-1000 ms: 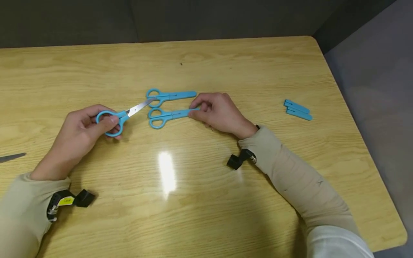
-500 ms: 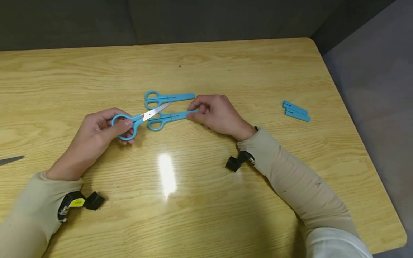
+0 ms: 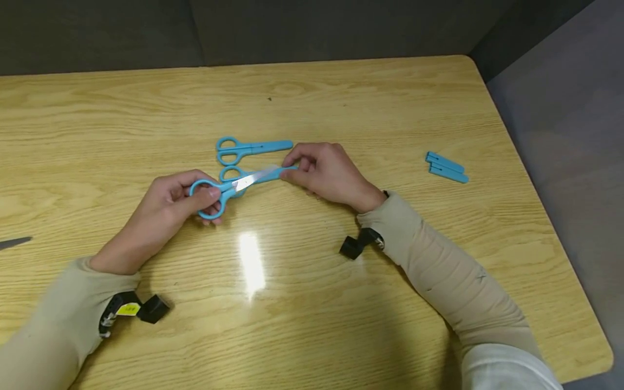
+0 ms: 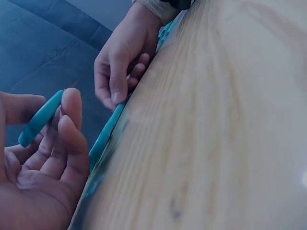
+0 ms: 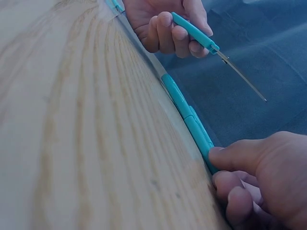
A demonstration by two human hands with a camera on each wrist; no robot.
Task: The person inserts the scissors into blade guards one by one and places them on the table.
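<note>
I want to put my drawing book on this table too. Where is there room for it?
The wooden table is bare along its far edge, behind the capped blue scissors, and along the near edge between the two sleeves. It is crowded in the middle, where the left hand holds uncapped blue scissors beside the right hand. Loose blue caps lie at the right.

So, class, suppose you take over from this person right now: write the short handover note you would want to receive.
Left hand: grips bare scissors by the handle, blade out, lifted over the middle pair.
Right hand: pinches the sheath end of that middle pair, which lies flat on the table.
A second sheathed pair lies just beyond.
Spare sheaths lie stacked at the right, untouched.
Done: two pairs sheathed.
Left: probably a sheath for the bare pair. Mind the exposed blade near the right hand's fingers.
</note>
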